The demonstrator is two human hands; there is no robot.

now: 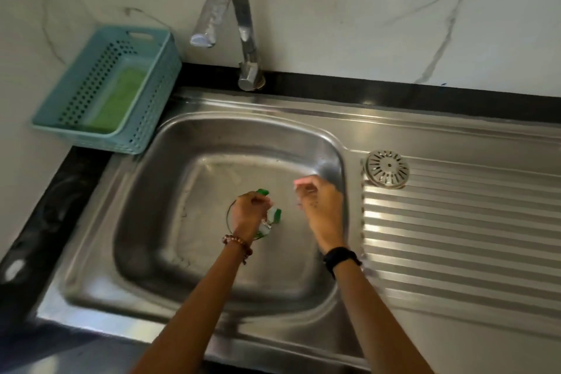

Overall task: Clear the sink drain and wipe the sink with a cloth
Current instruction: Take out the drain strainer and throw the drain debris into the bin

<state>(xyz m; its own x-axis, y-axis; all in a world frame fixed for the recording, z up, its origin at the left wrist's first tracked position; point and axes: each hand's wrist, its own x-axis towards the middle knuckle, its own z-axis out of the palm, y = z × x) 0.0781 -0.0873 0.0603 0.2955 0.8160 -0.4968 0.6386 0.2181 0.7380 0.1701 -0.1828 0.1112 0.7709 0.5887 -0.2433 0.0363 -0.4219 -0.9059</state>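
Note:
Both my hands are down in the steel sink [145, 222]. My left hand [247, 211] grips crumpled green-and-white wrapper scraps [271, 218] right over the drain opening [229, 217], which it mostly hides. To the right, my right hand [317, 202] hovers near the basin's right wall with its fingers curled. It seems to pinch a small pale scrap [297, 187], though motion blur softens this. The round metal drain strainer [387, 168] lies out on the ribbed drainboard [455, 237]. A green cloth [117, 102] lies in the basket.
A teal perforated basket [91, 85] stands on the black counter at the back left corner. The curved steel tap [230, 27] rises behind the basin, its spout over the back left. A marble wall runs along the back.

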